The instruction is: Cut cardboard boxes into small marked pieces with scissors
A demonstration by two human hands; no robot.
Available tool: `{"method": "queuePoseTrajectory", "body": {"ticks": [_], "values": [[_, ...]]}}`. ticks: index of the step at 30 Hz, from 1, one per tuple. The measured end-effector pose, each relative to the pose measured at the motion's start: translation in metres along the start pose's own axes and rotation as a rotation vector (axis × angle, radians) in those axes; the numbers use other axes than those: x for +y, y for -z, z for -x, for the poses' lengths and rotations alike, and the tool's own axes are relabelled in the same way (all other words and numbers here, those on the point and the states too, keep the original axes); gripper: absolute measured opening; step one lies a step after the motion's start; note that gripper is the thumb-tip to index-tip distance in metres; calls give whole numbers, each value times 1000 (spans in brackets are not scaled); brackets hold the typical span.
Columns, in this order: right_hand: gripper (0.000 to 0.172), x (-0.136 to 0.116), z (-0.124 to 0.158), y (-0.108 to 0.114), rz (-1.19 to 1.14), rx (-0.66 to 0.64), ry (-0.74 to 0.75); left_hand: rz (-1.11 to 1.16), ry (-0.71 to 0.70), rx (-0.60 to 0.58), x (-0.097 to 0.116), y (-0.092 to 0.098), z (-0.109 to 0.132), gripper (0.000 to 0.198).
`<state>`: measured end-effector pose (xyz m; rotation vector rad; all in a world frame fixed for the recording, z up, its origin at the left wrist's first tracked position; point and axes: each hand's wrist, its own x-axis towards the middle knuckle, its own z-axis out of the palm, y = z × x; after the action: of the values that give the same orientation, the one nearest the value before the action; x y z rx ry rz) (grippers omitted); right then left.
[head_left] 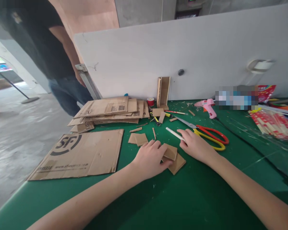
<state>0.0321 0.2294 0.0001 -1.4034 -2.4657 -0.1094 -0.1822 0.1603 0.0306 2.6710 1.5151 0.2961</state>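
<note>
My left hand (151, 160) is closed on a small cardboard square (171, 151), thumb on the near side and fingers on the far side. Under that square, a second cardboard piece (179, 164) lies on the green table. Just to the right, my right hand (196, 145) has its thumb and fingers around the rear end of a white pen (174, 133), which points to the far left. Scissors (212, 135) with red and yellow handles lie partly open behind my right hand. Beyond my left fingertips are more small cardboard pieces (137, 139).
At left lie a large cardboard sheet (86, 156) and a cardboard stack (105, 108). Farther back are a cardboard channel (163, 91), a red spool (150, 101) and a pink glue gun (208, 107) with its cord. Packets (273, 123) lie at right. A person (43, 41) stands beyond the table's left end.
</note>
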Motion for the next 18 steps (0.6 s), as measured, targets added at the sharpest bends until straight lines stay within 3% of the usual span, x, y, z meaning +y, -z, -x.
{"method": "queuePoseTrajectory", "body": {"ticks": [4, 11, 14, 18], "values": [[37, -1, 2, 2, -89, -46, -50, 49, -24, 4, -3, 1, -2, 46], [12, -3, 0, 12, -331, -38, -224, 147, -344, -139, -17, 11, -22, 34], [17, -4, -1, 17, -338, -26, -231, 141, -384, -170, -17, 15, -29, 32], [26, -4, -3, 17, -366, 18, -131, 164, -429, -221, -17, 16, -34, 32]]}}
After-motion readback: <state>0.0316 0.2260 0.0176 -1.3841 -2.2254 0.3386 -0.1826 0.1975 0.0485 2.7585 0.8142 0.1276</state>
